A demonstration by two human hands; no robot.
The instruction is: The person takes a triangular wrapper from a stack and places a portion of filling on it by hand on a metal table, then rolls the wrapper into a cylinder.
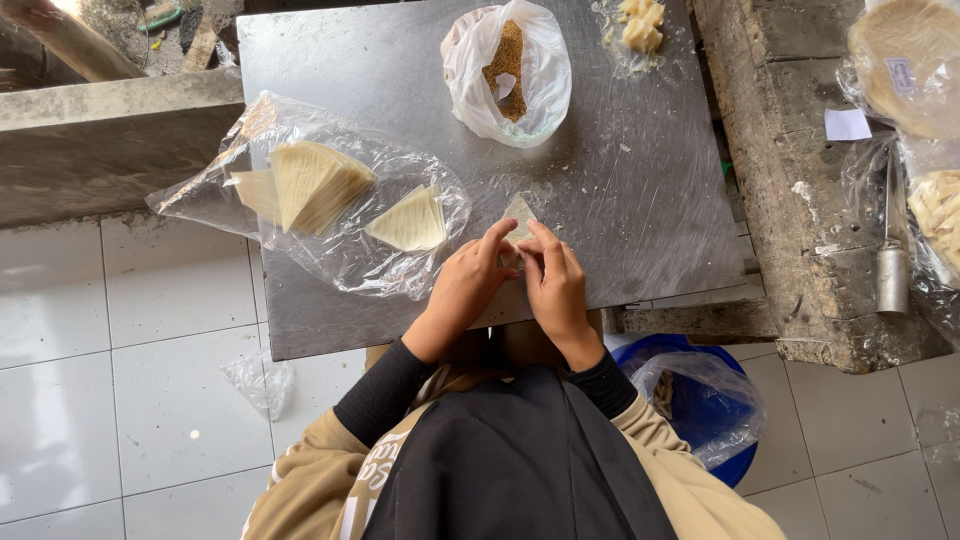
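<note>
My left hand [468,284] and my right hand [553,283] meet at the near edge of a metal table [640,200]. Together their fingertips pinch a thin pale triangular pastry sheet [519,212], whose tip points away from me. To the left, on a clear plastic bag [330,250], lie stacks of the same triangular sheets [310,183] and a smaller stack [410,222]. At the table's far side stands a white plastic bag with brown crumbly filling [508,62].
Pale dough lumps [640,22] lie at the far right corner of the table. A rough wooden bench [800,200] on the right carries bagged round flatbreads [905,60] and a metal tool [891,270]. A blue bucket with a plastic liner [700,400] stands on the white tiled floor.
</note>
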